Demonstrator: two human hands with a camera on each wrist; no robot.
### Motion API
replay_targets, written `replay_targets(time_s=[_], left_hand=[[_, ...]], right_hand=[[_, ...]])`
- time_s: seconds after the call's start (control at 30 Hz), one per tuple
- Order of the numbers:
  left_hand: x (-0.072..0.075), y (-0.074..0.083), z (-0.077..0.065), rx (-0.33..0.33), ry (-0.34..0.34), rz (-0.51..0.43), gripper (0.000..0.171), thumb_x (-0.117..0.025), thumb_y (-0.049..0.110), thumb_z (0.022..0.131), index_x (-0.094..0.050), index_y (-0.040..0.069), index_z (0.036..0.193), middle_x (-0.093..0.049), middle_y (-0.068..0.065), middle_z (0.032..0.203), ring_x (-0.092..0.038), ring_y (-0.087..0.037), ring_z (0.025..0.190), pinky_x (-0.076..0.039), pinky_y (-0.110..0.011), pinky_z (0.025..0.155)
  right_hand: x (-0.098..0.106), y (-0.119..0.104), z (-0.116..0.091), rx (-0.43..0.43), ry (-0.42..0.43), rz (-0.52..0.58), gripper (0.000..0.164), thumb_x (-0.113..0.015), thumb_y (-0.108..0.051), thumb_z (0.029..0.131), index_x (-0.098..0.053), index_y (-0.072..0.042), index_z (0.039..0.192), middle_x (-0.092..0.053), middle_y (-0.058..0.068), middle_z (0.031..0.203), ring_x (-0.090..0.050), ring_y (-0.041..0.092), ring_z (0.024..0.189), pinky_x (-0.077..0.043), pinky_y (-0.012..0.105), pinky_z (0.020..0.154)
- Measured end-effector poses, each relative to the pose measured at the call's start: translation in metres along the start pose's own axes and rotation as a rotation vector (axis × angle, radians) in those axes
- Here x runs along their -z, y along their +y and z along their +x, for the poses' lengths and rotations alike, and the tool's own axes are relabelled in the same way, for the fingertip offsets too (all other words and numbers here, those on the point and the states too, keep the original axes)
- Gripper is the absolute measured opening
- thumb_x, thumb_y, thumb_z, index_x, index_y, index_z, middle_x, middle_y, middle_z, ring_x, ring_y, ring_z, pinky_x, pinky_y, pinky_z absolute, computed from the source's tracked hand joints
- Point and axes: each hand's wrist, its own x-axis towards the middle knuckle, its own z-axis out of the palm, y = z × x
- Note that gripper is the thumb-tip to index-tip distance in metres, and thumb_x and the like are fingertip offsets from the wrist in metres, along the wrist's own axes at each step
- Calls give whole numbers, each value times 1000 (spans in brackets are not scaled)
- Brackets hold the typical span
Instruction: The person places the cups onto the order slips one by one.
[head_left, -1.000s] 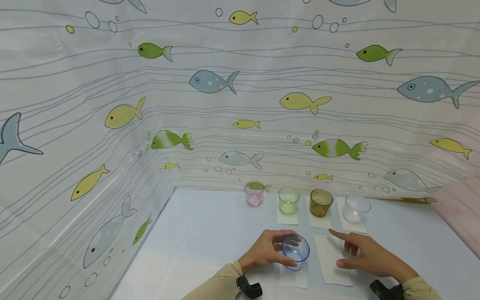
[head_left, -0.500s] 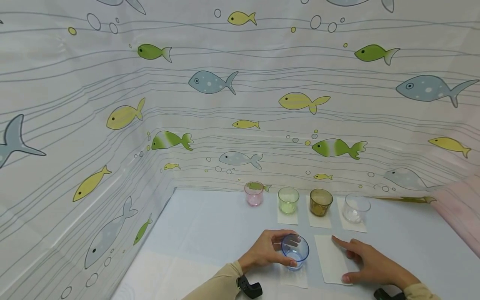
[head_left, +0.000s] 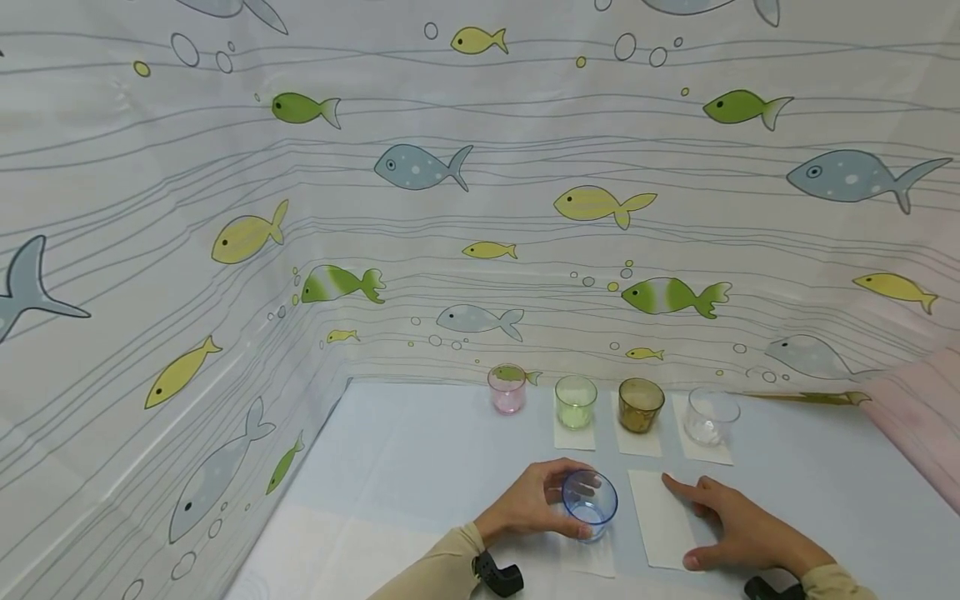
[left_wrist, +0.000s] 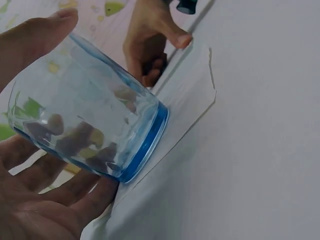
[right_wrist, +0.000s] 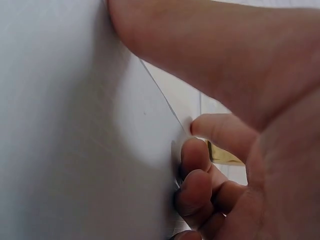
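My left hand (head_left: 531, 502) holds a clear blue drinking glass (head_left: 591, 521), thumb on the near side and fingers around the far side. In the left wrist view the blue base of the glass (left_wrist: 150, 140) is down at a white paper slip; whether it bears fully on it I cannot tell. Just right of it lies another white paper slip (head_left: 655, 521). Beside that one, my right hand (head_left: 746, 531) has its index finger stretched to the far right corner and its thumb at the near right corner. The other fingers are bent under the palm.
Along the back of the table (head_left: 405, 467) stand a pink glass (head_left: 507, 393), a green glass (head_left: 576, 408), an amber glass (head_left: 641, 410) and a clear glass (head_left: 711, 421). The last three have paper slips beneath them. A fish-patterned curtain (head_left: 420, 217) hangs behind and at the left.
My right hand has drawn back toward me, its index finger coming from beyond the slip to the far corner and its thumb to the near corner. The left hand and blue glass stay put.
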Motion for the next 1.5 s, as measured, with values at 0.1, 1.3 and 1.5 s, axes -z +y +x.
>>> replay_targets(time_s=[0.1,1.3,1.5], left_hand=[[2,1,-1,-7,-12,-19,81,-88,-2,80,-52,4,151,-62,-15,149,-63,-21,135,-50,-28,114],[105,-37,-4,-22,1134,55,72,-85,-2,85,-46,-9,145,-50,-38,143,-47,-58,137,-40,-70,117],[112,-42,1,-33,1108,27,83,-87,2,84,-40,-7,151,-44,-35,153,-44,-56,143,-38,-66,121]], right_hand=[[1,-1,1,-9,-8,10,105,-92,-52,76,-48,-4,158,-41,0,92,-35,0,79,-28,24,64],[-2,-1,7,-232,-38,38,112,-98,-51,62,-51,-16,159,-46,1,94,-43,14,89,-35,23,75],[-1,-6,10,-285,-35,29,115,-100,-51,59,-51,-21,159,-52,1,98,-47,19,95,-47,33,86]])
